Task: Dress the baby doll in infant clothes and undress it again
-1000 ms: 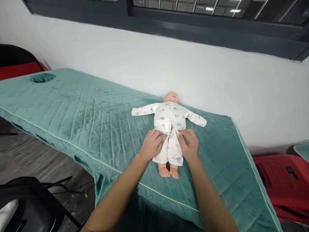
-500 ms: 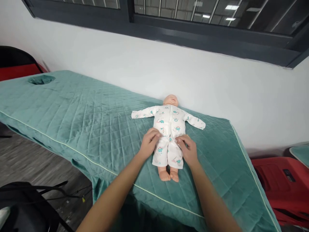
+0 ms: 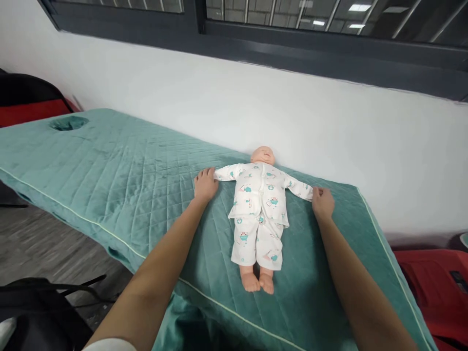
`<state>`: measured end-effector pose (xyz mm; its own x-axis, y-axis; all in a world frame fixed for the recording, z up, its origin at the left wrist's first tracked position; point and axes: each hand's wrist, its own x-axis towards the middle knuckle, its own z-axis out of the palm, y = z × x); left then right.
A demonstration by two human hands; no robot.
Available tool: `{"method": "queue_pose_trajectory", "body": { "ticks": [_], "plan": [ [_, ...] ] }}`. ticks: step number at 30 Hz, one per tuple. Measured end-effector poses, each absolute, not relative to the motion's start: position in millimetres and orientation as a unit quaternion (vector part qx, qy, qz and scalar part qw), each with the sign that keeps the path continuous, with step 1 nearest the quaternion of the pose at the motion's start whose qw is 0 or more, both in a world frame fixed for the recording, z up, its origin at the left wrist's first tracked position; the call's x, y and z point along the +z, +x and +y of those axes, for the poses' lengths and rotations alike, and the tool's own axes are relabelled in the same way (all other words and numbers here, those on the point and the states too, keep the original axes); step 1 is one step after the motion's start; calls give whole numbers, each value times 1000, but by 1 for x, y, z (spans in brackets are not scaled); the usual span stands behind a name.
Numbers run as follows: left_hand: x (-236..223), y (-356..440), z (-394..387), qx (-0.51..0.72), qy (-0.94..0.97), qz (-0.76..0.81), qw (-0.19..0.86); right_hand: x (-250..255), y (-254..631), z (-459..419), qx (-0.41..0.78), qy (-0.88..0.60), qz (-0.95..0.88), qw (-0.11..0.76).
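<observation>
A baby doll (image 3: 263, 155) lies on its back on the green quilted bed cover (image 3: 146, 195), its head by the wall and bare feet towards me. It wears a white printed long-sleeved top (image 3: 261, 192) and matching trousers (image 3: 256, 241). Both sleeves are spread out sideways. My left hand (image 3: 205, 184) is closed over the cuff of the sleeve on the left. On the other side, my right hand (image 3: 322, 201) pinches the end of the right-hand sleeve. The doll's hands do not show.
The bed cover has a round hole (image 3: 69, 123) at its far left. A white wall (image 3: 219, 92) with a dark window frame (image 3: 310, 63) rises behind. Red-and-black chairs (image 3: 27, 100) stand far left, a red chair (image 3: 435, 287) at right, a black one (image 3: 32, 312) lower left.
Both hands have left the waist of the doll's clothes and moved outward and up to the sleeve ends. The top's hem now lies down over the trousers.
</observation>
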<state>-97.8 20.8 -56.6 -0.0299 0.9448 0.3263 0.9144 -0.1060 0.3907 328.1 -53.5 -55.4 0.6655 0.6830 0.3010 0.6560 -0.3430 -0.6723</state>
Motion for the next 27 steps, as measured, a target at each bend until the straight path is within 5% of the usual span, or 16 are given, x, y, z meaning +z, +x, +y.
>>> {"method": "queue_pose_trajectory", "body": {
  "ticks": [6,13,19,27],
  "plan": [
    [-51,-93,17,239,686,687,-18,-60,336,-43,39,-842,-391,370],
    [-48,-92,9,257,658,707,-49,-70,354,-42,87,-773,-399,485],
    [-51,-100,14,292,595,749,4,-75,358,-39,129,-711,-400,564],
    [-55,-111,18,384,552,738,66,-74,360,-40,177,-701,-395,566]
  ]
}}
